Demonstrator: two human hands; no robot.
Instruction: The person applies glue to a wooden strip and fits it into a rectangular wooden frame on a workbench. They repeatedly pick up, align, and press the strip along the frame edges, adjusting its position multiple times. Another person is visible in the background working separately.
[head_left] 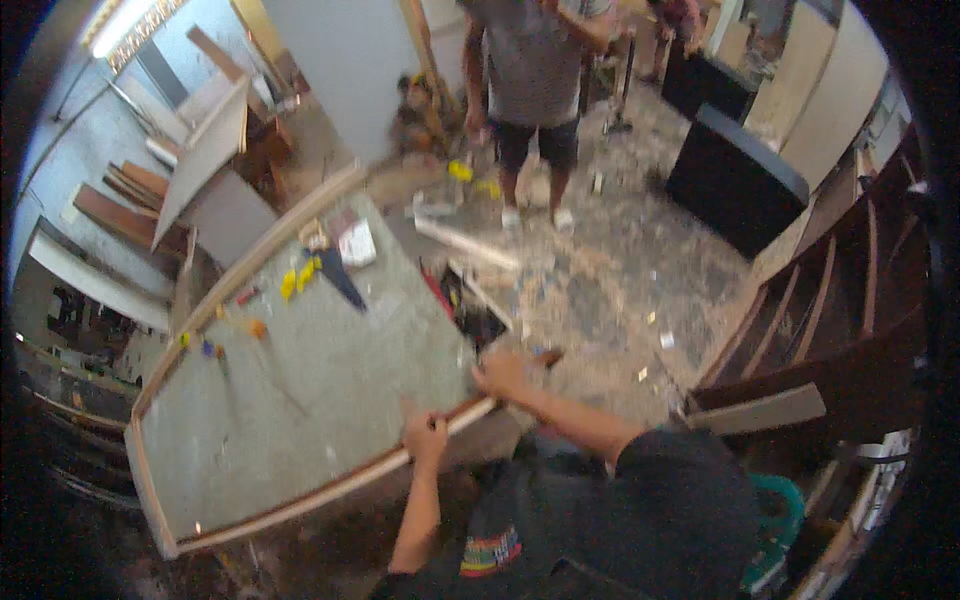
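A pale wooden strip (345, 487) runs along the near edge of a grey-green tabletop (330, 380). My left hand (427, 436) is closed over this strip, a little short of its right end. At the tabletop's near right corner, by the strip's end, is my right hand (499, 374), with its fingers curled; blur hides what is in them. Just beyond my right wrist a small brown pointed piece (548, 357) shows, its kind unclear. Farther back on the tabletop lie a handsaw (342, 280) with a dark blade and a yellow handle, and a white paper (357, 243).
More small tools (255, 326) lie at the tabletop's left. Past its right edge, a dark open container (478, 310) and a wood offcut (470, 245) sit on the littered floor. A person (535, 90) stands ahead. Dark cabinets (735, 180) and brown shelving (830, 310) line the right.
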